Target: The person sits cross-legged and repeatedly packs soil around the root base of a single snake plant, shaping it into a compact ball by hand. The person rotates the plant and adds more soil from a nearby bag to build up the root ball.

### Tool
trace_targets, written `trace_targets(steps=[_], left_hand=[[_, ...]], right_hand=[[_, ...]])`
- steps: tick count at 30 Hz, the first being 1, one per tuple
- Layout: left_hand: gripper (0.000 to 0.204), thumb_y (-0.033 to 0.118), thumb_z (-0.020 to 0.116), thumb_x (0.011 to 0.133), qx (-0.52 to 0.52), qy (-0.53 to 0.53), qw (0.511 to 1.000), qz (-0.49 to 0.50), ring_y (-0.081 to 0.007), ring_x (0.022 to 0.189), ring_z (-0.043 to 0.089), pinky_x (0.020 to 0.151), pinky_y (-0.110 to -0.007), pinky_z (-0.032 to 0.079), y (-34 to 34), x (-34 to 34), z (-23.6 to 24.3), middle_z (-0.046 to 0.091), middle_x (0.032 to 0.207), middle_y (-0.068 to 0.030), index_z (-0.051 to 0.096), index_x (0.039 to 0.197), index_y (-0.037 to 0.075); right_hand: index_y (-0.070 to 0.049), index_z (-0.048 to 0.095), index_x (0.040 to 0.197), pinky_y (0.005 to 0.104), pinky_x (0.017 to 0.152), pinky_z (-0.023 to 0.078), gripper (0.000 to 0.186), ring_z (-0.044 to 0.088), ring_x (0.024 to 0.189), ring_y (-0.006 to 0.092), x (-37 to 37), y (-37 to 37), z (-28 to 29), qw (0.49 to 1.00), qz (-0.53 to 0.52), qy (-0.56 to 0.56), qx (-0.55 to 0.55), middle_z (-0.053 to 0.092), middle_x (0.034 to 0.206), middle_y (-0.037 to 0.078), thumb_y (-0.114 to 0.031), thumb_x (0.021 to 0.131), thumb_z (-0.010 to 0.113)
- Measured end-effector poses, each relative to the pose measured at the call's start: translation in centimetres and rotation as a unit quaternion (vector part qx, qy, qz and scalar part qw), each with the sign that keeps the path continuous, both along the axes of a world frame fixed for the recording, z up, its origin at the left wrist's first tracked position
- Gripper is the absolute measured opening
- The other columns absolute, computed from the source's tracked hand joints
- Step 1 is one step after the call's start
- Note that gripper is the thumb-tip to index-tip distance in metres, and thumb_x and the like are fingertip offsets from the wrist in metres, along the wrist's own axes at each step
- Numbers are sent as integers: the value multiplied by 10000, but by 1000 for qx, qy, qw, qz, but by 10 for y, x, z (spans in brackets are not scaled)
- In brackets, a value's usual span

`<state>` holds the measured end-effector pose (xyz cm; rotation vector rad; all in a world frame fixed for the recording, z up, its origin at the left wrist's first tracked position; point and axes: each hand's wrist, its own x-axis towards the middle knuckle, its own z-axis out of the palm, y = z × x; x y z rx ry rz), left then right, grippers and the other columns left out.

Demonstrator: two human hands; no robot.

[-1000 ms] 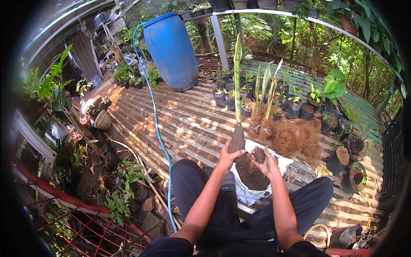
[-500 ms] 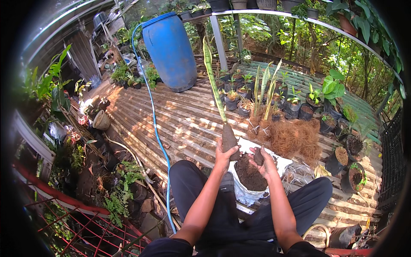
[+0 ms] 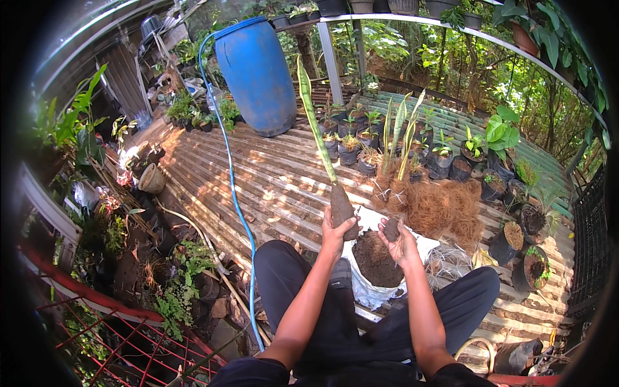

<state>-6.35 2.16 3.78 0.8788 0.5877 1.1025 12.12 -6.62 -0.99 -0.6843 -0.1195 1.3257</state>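
A corrugated sheet floor point(image 3: 200, 180) spreads out around the white sack point(image 3: 425, 244), which serves as the landmark here. Well beyond the sack and to its left stands a tall blue plastic barrel point(image 3: 255, 77), the largest single object. The person's dark-trousered legs point(image 3: 309, 284) bend on either side of the sack, knees turned outward. Between them, both bare forearms point(image 3: 422, 316) reach forward from the near side, slanting toward the sack with the hands raised and well apart from each other. A single-leaf snake plant point(image 3: 316, 132) rises by the sack's left edge, its long leaf tilted left and away, its lower end packed in a tapered ball of dark soil point(image 3: 340, 209). A pile of brown coconut fibre point(image 3: 445, 208) lies just past the sack's far right side. At the sack's left edge, the left hand point(image 3: 336, 233) is clamped around the bottom of that soil ball, thumb laid across its near face and fingers wrapped on the left. Over the sack's right half, the right hand point(image 3: 402, 245) is turned palm up, fingers curled and closed around a small soil lump point(image 3: 391, 229).
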Motion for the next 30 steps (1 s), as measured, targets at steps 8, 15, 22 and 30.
trace_targets(steps=[8,15,22,30], left_hand=[[507,-33,708,841,7,-4,1000,9,-270,978,695,783,-443,645,0,0,-2,591,1121,-108,430,1252,72],[512,-38,706,841,10,-2,1000,8,-265,978,696,786,-436,642,1,1,-4,603,1119,-104,439,1266,60],[497,-33,698,848,11,-6,1000,13,-265,972,698,790,-434,641,-2,0,0,607,1121,-107,443,1265,57],[510,-35,705,843,8,-3,1000,15,-262,972,697,791,-435,641,0,0,-3,601,1111,-103,438,1268,59]], right_hand=[[19,540,1222,333,764,615,316,676,905,202,3,1,-15,992,-35,-80,-87,680,1092,147,-241,1074,436],[0,540,1225,391,883,577,246,660,988,249,7,-2,-6,998,6,-53,-32,645,1186,195,-162,1058,462],[-5,463,1306,442,1014,532,313,633,1077,284,3,-4,0,997,46,-44,42,598,1259,226,5,996,505],[-67,473,1313,402,831,617,324,643,915,207,6,-2,-14,992,13,-117,-38,649,1153,136,-6,998,522]])
